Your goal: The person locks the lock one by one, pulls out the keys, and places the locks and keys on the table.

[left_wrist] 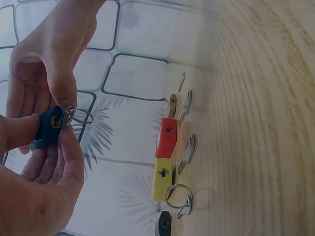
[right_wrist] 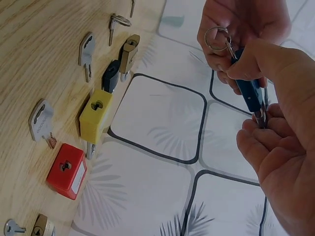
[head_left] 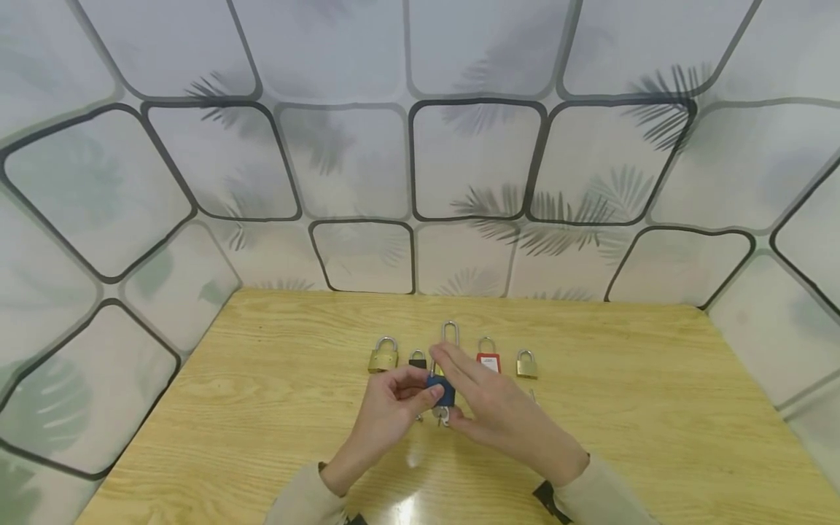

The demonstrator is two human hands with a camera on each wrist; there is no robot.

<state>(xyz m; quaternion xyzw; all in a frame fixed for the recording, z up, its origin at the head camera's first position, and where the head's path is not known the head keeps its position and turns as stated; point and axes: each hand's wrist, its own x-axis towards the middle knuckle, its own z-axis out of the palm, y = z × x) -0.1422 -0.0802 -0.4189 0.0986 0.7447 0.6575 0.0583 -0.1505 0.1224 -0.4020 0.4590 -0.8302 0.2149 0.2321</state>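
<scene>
A blue padlock (head_left: 448, 394) is held up over the table between both hands. My left hand (head_left: 386, 410) grips its body, with the thumb on the front face. My right hand (head_left: 502, 408) holds the padlock lengthwise: its thumb lies at the keyhole end and its fingertips touch the metal shackle (right_wrist: 261, 118). A key (left_wrist: 65, 118) sits at the brass keyhole with a ring (left_wrist: 83, 116) hanging from it. The fingers partly cover the shackle, so I cannot tell whether it is latched.
Behind the hands, a row of padlocks stands on the wooden table (head_left: 262, 379): large brass (head_left: 383, 359), black (head_left: 417, 361), yellow (left_wrist: 162, 179), red (head_left: 488, 362) and small brass (head_left: 526, 367). Loose keys, including one silver key (right_wrist: 42, 120), lie before them. A patterned curtain (head_left: 354, 160) encloses the table.
</scene>
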